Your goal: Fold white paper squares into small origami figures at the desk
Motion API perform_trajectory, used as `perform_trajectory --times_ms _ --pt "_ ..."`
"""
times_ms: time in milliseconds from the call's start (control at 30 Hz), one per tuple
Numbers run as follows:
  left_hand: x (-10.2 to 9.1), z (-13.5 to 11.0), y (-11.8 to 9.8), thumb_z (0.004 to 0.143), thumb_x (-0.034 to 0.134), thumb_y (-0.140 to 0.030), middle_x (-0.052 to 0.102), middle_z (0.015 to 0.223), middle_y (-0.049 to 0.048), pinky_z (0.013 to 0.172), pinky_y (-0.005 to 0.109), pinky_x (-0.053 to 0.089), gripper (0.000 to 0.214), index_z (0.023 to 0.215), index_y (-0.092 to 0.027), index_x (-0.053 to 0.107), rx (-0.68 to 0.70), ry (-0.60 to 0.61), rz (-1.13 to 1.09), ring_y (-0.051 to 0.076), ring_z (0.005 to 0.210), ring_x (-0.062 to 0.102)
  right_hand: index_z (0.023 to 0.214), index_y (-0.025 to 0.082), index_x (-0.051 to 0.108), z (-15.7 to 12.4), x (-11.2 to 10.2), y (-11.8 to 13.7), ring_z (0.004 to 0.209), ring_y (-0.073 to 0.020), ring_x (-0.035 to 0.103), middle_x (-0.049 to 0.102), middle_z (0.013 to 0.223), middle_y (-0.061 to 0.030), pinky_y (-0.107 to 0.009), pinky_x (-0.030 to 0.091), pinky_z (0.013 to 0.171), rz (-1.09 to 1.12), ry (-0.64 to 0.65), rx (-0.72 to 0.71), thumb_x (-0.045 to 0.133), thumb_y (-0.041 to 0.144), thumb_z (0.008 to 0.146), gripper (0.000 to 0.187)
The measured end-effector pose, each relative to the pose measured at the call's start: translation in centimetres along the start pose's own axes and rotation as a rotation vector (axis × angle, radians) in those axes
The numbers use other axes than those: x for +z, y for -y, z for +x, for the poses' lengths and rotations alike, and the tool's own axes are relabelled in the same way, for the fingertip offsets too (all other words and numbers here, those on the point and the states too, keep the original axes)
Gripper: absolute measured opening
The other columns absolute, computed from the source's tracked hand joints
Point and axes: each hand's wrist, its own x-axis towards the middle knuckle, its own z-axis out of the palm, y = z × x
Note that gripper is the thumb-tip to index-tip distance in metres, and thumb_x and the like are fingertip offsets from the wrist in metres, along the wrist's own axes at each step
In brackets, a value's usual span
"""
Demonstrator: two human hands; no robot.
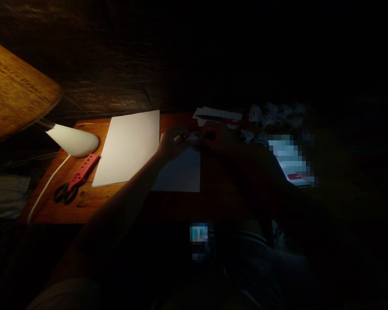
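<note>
A white sheet of paper (181, 172) lies in shadow on the wooden table, between and below my hands. My left hand (173, 141) is at its upper left edge, fingers curled and closed on the paper. Across from it, my right hand (218, 137) is bent in a pinch at the upper right corner of the same sheet. The right fingertips are dim, and the paper's top edge is partly hidden by both hands. Left of my left hand lies a brightly lit stack of white paper (129, 148).
A lamp with a woven shade (16, 90) and white base (76, 140) stands left. Scissors in a red sheath (84, 170) lie before it. Paper strips (218, 113), a dark-bladed knife (211, 117) and crumpled paper (276, 114) lie behind. A lit phone (291, 161) is right.
</note>
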Motion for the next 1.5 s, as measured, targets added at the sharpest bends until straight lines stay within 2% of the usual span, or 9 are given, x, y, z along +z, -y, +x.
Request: perform_trajectory --times_ms 200,400,700,933,1067,1167,1367,1500 --pt "-0.2 0.1 -0.4 0.086 0.077 -0.025 0.065 0.079 0.0032 0.076 0.032 0.051 0.019 0.073 -0.021 0.063 -0.019 -0.016 0.018 0.017 0.078 0.060 0.085 0.021 0.071 -0.2 -0.2 1.2 0.095 -0.0244 0.064 0.073 0.102 -0.0076 -0.037 0.047 0.086 -0.094 0.070 0.035 0.075 0.024 0.089 0.006" --pt "-0.6 0.0 0.2 0.084 0.076 -0.024 0.063 0.074 0.0005 0.072 0.031 0.050 0.020 0.069 -0.020 0.063 -0.073 -0.031 -0.040 0.016 0.074 0.060 0.089 0.020 0.071 -0.4 -0.3 1.9 0.095 -0.0244 0.064 0.073 0.106 -0.0085 -0.036 0.045 0.084 -0.122 0.113 0.029 0.087 0.043 0.085 0.028" --pt "0.2 0.1 0.7 0.084 0.077 -0.030 0.063 0.070 -0.0003 0.065 0.029 0.045 0.022 0.070 -0.020 0.063 -0.165 -0.077 -0.004 0.015 0.071 0.057 0.081 0.022 0.067 -0.1 0.2 0.7 0.087 -0.0221 0.064 0.073 0.095 -0.0061 -0.037 0.048 0.081 -0.004 0.043 0.005 0.082 0.036 0.084 0.022" --pt "0.2 0.0 -0.2 0.083 0.082 -0.026 0.068 0.079 0.0019 0.074 0.031 0.051 0.019 0.073 -0.020 0.067 -0.077 0.001 -0.038 0.016 0.078 0.063 0.084 0.023 0.068 -0.1 0.4 0.1 0.093 -0.0242 0.068 0.075 0.099 -0.0068 -0.040 0.052 0.088 0.066 0.003 0.022 0.076 0.035 0.088 0.015" --pt "-0.1 0.0 -0.3 0.083 0.080 -0.024 0.066 0.079 0.0012 0.075 0.032 0.050 0.019 0.073 -0.021 0.064 -0.041 -0.006 -0.040 0.016 0.078 0.062 0.082 0.022 0.069 0.1 0.3 -0.7 0.090 -0.0232 0.067 0.076 0.095 -0.0065 -0.039 0.053 0.085 0.153 -0.049 0.085 0.079 0.043 0.086 0.024" --pt "-0.3 0.0 -0.2 0.084 0.080 -0.027 0.064 0.076 0.0013 0.073 0.032 0.049 0.024 0.069 -0.021 0.061 -0.021 -0.003 -0.024 0.016 0.075 0.061 0.080 0.021 0.069 0.1 0.3 -0.7 0.087 -0.0221 0.066 0.074 0.091 -0.0059 -0.038 0.052 0.082 0.176 -0.039 0.087 0.081 0.045 0.084 0.027" --pt "-0.1 0.0 0.0 0.082 0.081 -0.031 0.066 0.075 0.0021 0.073 0.032 0.050 0.025 0.067 -0.021 0.063 -0.025 0.081 -0.042 0.018 0.077 0.063 0.081 0.022 0.071 -0.1 0.4 0.1 0.087 -0.0205 0.065 0.074 0.093 -0.0050 -0.035 0.053 0.080 0.223 -0.005 0.106 0.082 0.056 0.081 0.035" --pt "0.1 0.0 -0.1 0.083 0.080 -0.030 0.066 0.078 0.0018 0.075 0.032 0.051 0.022 0.070 -0.020 0.065 -0.030 0.048 -0.066 0.017 0.077 0.063 0.080 0.022 0.070 0.1 0.3 0.1 0.084 -0.0194 0.064 0.072 0.089 -0.0045 -0.035 0.053 0.078 0.282 -0.023 0.124 0.081 0.057 0.080 0.037"
